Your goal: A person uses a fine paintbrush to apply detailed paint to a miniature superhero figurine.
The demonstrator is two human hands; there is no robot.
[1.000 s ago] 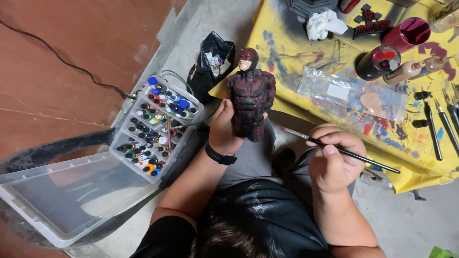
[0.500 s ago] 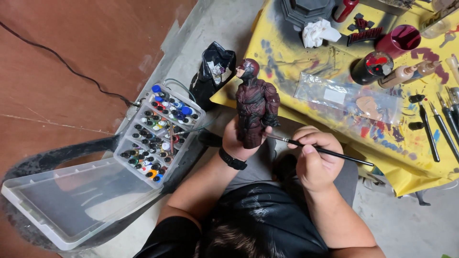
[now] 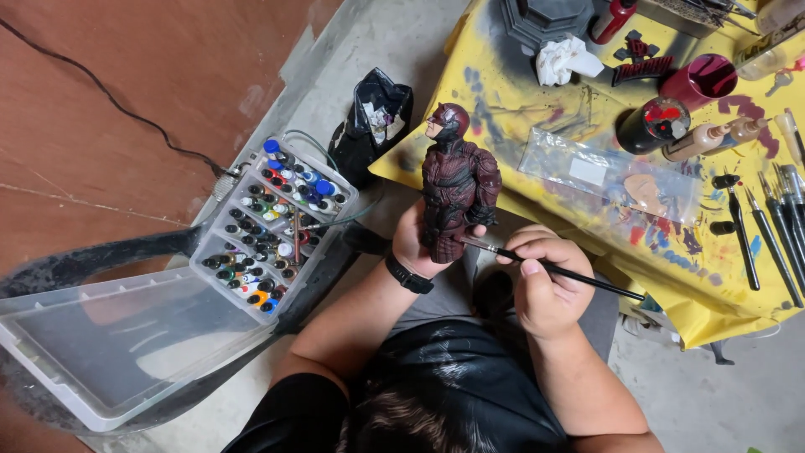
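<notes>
Head view: red figure upright in left hand.

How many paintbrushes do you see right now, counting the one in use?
About 6: one paintbrush in the right hand touching the figurine; roughly five spare brushes on the yellow table's right edge, some possibly cropped.

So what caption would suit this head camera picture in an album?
Left hand holds a dark red figure while the right hand touches a thin brush to its base, beside an open case of paint bottles.

Left hand grips dark red figure upright; right hand holds paintbrush, tip touching its lower part.
</notes>
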